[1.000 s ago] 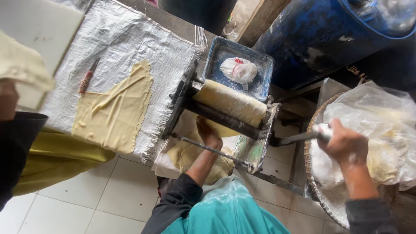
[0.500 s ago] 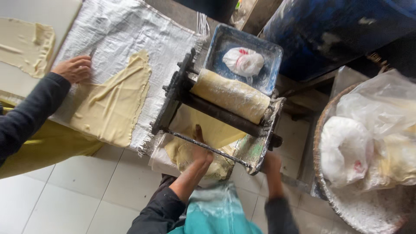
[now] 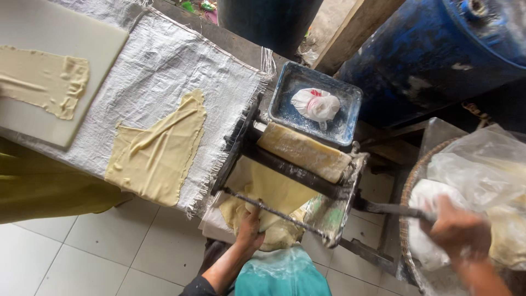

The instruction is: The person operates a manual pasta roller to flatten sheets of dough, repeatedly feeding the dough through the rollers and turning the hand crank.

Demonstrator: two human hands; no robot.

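A hand-cranked dough roller stands at the table's edge, with a pale floured dough roll lying on top of it. A yellow dough sheet hangs below the rollers. Under the machine, my left hand grips the lower part of this sheet. To the right, my right hand is closed around the end of the dark metal crank handle. Flour dusts the fingers of both hands.
A flat dough sheet lies on a white woven sack. A white board with a dough strip sits far left. A floured metal tray holds a white bag. There are a blue barrel, a basket with plastic bags, and yellow cloth.
My right hand has risen from low beside the machine to the crank handle at the right. Another person's hand that rested on the sack has left the view.
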